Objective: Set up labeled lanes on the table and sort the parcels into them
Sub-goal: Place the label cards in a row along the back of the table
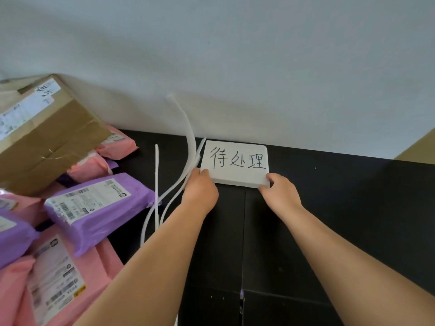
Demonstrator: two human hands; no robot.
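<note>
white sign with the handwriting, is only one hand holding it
No, the left hand holds the white sign at its near left corner, the right hand at its near right.

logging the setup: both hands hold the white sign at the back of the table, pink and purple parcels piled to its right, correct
Wrong side: the head view shows the parcels piled left of the sign. The left hand and right hand do hold it at the back of the table.

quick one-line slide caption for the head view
Left hand and right hand hold the handwritten label board by its near corners on the black table; parcels piled at left.
</note>
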